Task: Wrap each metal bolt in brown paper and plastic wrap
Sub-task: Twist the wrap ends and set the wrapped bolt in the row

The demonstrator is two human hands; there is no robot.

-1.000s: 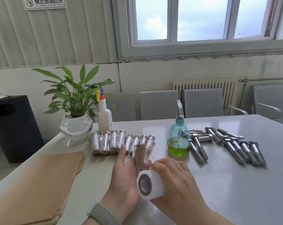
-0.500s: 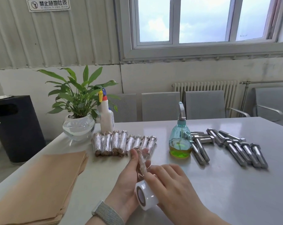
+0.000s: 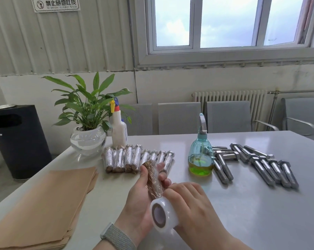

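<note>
My left hand (image 3: pixel 137 201) grips a bolt wrapped in brown paper (image 3: pixel 153 179), partly covered in shiny film, tilted up and away from me. My right hand (image 3: pixel 190 206) holds a white roll of plastic wrap (image 3: pixel 162 214) pressed against the bolt's near end. A row of several wrapped bolts (image 3: pixel 134 159) lies just beyond my hands. Several bare metal bolts (image 3: pixel 257 163) lie spread on the right of the table. A stack of brown paper sheets (image 3: pixel 44 204) rests at the left.
A teal spray bottle (image 3: pixel 200 156) with green liquid stands between the wrapped and bare bolts. A potted plant (image 3: pixel 87 123) and a white spray bottle (image 3: pixel 118 129) stand at the back left. The grey table (image 3: pixel 251 213) has chairs behind it and a black bin (image 3: pixel 17 139) to its left.
The roll has gone down and toward me along the bolt, then around it. My left hand has turned the bolt, which now shows more film over the paper.
</note>
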